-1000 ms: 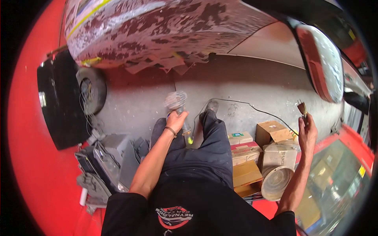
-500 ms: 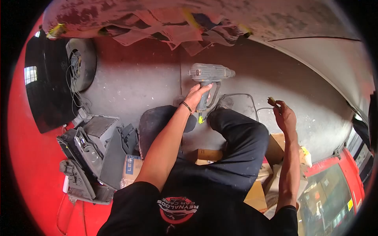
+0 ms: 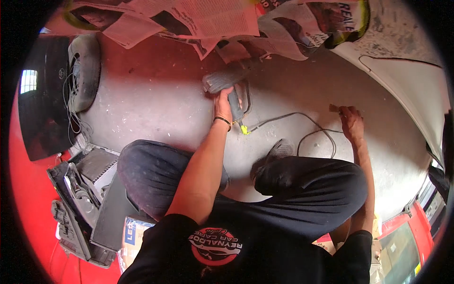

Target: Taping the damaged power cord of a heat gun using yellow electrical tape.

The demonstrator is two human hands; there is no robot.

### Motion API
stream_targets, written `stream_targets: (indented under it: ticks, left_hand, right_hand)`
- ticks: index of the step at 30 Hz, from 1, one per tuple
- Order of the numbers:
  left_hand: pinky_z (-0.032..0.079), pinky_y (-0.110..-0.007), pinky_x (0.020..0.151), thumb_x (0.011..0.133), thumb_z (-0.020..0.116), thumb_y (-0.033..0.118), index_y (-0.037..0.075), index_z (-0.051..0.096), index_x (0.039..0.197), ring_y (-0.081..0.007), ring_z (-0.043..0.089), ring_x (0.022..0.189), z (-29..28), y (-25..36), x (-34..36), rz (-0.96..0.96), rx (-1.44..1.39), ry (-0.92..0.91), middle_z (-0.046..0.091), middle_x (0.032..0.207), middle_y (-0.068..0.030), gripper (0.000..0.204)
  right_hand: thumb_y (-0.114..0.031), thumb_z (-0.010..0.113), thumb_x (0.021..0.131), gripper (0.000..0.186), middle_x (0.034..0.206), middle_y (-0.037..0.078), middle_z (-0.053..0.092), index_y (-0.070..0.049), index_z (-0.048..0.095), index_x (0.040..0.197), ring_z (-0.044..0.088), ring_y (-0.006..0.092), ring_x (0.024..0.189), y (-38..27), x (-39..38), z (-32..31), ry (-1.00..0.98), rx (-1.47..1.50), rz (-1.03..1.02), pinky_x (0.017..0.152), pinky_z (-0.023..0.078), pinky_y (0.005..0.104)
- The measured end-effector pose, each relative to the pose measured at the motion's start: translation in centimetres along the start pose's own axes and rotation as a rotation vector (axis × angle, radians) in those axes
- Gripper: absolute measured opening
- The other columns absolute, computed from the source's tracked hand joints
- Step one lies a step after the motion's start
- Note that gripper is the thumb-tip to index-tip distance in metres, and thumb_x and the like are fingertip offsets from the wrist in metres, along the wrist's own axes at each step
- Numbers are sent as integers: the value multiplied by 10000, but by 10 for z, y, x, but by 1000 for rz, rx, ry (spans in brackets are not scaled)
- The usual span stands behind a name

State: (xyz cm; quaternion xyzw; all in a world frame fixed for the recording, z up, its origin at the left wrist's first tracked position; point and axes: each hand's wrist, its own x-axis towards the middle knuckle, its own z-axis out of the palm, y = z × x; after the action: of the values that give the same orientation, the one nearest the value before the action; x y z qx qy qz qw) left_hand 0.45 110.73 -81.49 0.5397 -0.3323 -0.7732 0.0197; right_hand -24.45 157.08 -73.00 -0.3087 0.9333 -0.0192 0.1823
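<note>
A grey heat gun [image 3: 227, 79] is held over the floor, and my left hand [image 3: 222, 105] is wrapped round its grip. Its nozzle points up and right, toward newspaper sheets [image 3: 208, 21] hanging from the vehicle body. Bright yellow tape [image 3: 244, 129] marks where the dark cord [image 3: 283, 115] leaves the handle. Off to the right, my right hand [image 3: 352, 124] pinches a small flat brown piece [image 3: 334, 108], whose kind I cannot make out. The cord passes close to that hand.
My bent knees frame the floor [image 3: 165, 109]. At left are a dark glossy panel [image 3: 45, 94], a tyre [image 3: 87, 90] with loose wires, and grey plastic trim parts [image 3: 106, 222]. A cardboard box [image 3: 130, 239] sits by my left side. A red-framed window panel [image 3: 399, 246] lies at lower right.
The heat gun has moved left, its nozzle now tilted upward. My right hand has shifted slightly right with the brown piece. My knees have spread, and more newspaper has come into view.
</note>
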Motion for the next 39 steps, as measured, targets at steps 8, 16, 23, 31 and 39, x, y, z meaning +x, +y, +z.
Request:
stream_targets:
  ticks: [8,16,23,31,39]
  left_hand:
    - [533,-388,681,1040,586,615,97,761,1367,-253,663,701,-35,-33,44,42,20,62,730,840,-126,637]
    - [594,-458,998,1085,426,676,-70,731,1361,-391,785,1089,-28,9,25,-179,1055,193,791,1173,-307,853]
    - [525,-450,590,1101,510,697,-11,778,1209,-235,618,561,-20,26,13,-352,1451,-84,818,863,-150,764]
    - [562,-500,1124,975,757,182,108,785,1221,-338,754,1225,41,34,-35,762,2374,-1129,782,1276,-142,259]
    - [481,-458,1038,997,667,192,202,721,1135,-228,637,1194,-29,-19,-2,1358,2347,-874,661,1173,-32,148]
  right_hand:
    - [-315,603,1121,341,1485,127,677,-279,704,1445,659,445,1348,43,1,93,9,-117,88,1068,543,668]
    - [-297,671,1091,480,1644,144,599,-241,632,1565,620,447,1439,36,-13,100,99,-388,158,1167,485,683]
    - [-259,727,1080,408,1527,215,669,-75,677,1441,698,441,1325,-24,38,60,66,43,-226,1095,556,579]
    - [-120,743,1027,184,1169,179,740,-39,734,1192,731,456,1100,-103,85,-19,-196,238,-538,940,605,530]
    - [-229,775,1014,343,1438,114,697,-166,770,1351,659,379,1352,-205,16,92,46,330,-530,1179,507,557]
